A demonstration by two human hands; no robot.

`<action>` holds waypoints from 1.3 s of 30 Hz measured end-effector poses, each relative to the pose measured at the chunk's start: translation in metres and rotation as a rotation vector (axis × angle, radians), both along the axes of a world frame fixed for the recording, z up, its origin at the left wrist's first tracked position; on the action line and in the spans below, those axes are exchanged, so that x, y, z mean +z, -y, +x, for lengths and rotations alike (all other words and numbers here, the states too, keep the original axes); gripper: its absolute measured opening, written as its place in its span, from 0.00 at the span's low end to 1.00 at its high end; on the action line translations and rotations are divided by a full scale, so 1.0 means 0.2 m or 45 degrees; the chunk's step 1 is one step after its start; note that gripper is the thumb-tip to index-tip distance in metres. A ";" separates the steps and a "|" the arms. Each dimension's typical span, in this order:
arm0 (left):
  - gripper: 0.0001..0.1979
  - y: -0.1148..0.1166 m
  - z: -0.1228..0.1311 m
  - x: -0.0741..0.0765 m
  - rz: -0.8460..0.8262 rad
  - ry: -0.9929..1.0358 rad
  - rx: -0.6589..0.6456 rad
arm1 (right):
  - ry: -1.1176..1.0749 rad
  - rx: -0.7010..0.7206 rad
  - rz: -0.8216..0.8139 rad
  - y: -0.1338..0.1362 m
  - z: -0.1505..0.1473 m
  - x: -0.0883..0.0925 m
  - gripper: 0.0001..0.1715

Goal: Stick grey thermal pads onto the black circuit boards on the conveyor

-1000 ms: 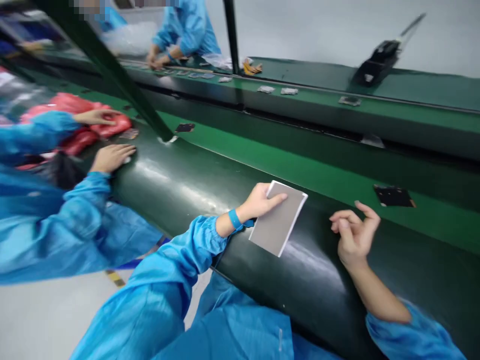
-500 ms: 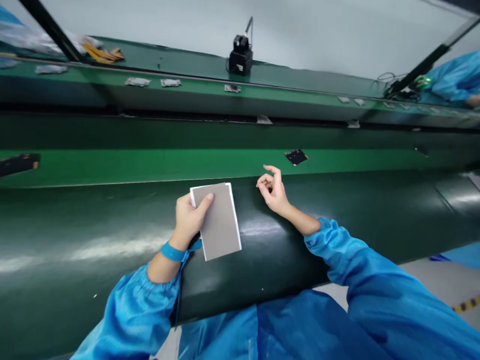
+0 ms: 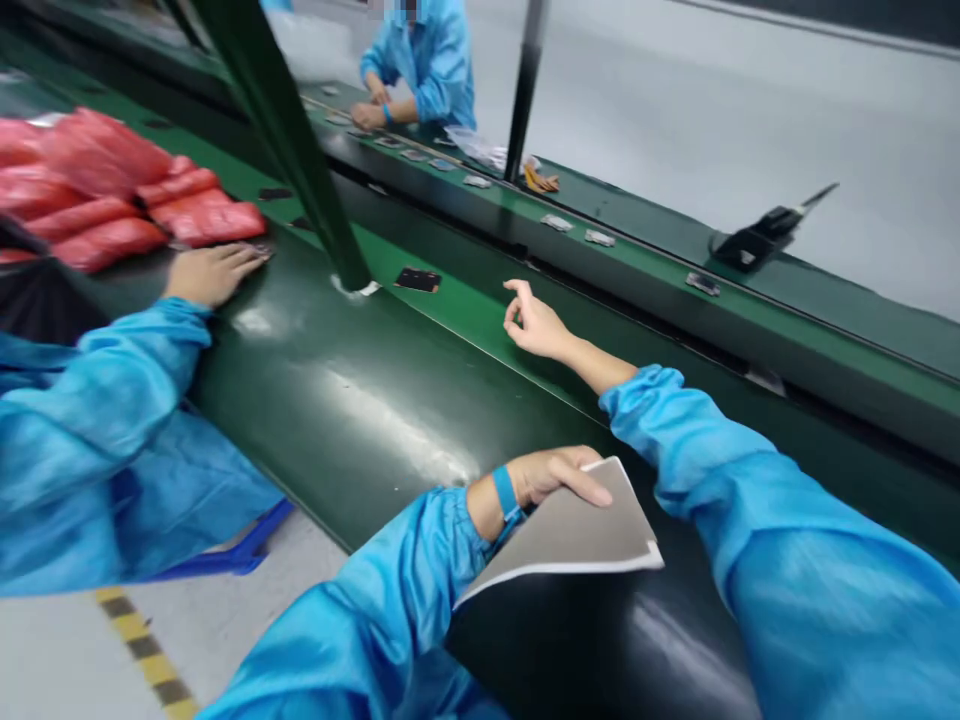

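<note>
My left hand (image 3: 555, 478) holds a flat grey panel (image 3: 574, 535) with white edges, thumb on its upper face and the other fingers beneath. The panel is tilted above the dark green bench. My right hand (image 3: 534, 322) reaches over the bright green strip (image 3: 472, 322) with nothing seen in it; its index finger is stretched out and the others are loosely bent. To the left of its fingertips, and apart from them, a thin black rectangular part (image 3: 418, 280) lies on the strip. A blue wrist strap (image 3: 505, 488) circles my left wrist.
A green post (image 3: 289, 150) rises from the bench on the left. Beside it are a co-worker's hand (image 3: 210, 272) and a pile of red bags (image 3: 105, 190). Small parts line the raised shelf, with a black device (image 3: 757, 240) behind. Another person (image 3: 424, 65) works across the shelf.
The view has swung left, bringing the post, red bags and co-workers into sight. My right hand now reaches towards the left black part. The panel stays in my left hand, more tilted.
</note>
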State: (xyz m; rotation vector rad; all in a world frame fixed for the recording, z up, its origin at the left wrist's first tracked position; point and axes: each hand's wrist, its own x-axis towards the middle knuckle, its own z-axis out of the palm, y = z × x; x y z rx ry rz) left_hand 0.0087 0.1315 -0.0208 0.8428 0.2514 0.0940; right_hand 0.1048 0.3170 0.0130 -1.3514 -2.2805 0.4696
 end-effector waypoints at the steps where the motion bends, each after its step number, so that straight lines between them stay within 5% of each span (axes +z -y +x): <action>1: 0.16 0.00 -0.02 0.00 -0.023 0.032 -0.035 | 0.080 0.071 -0.010 -0.10 -0.11 0.00 0.44; 6: 0.11 -0.01 -0.13 0.02 -0.161 0.132 -0.276 | 0.283 0.223 -0.034 -0.39 -0.59 -0.07 0.49; 10: 0.12 -0.01 -0.14 0.00 -0.229 0.167 -0.224 | 0.330 0.243 -0.040 -0.43 -0.72 -0.17 0.48; 16: 0.12 -0.04 0.07 -0.13 -0.121 0.147 -0.451 | 0.290 0.181 0.081 -0.22 -0.47 -0.25 0.43; 21: 0.14 -0.06 -0.03 -0.06 -0.110 0.211 -0.401 | 0.237 0.175 0.098 0.01 -0.16 -0.27 0.40; 25: 0.17 -0.06 -0.09 0.00 -0.142 0.087 -0.313 | 0.053 0.083 0.024 0.11 -0.04 -0.19 0.38; 28: 0.18 -0.06 -0.08 0.00 -0.122 0.034 -0.323 | -0.235 -0.073 -0.045 0.06 -0.04 -0.08 0.32; 32: 0.18 -0.07 -0.06 -0.02 -0.085 0.039 -0.446 | -0.471 -0.232 -0.445 -0.10 -0.13 0.00 0.03; 35: 0.19 -0.07 -0.05 -0.01 -0.052 0.027 -0.500 | -0.403 -0.258 -0.719 -0.18 -0.20 0.01 0.09; 39: 0.19 -0.08 -0.03 -0.01 -0.008 0.066 -0.486 | -0.236 -0.162 -0.794 -0.21 -0.23 -0.02 0.09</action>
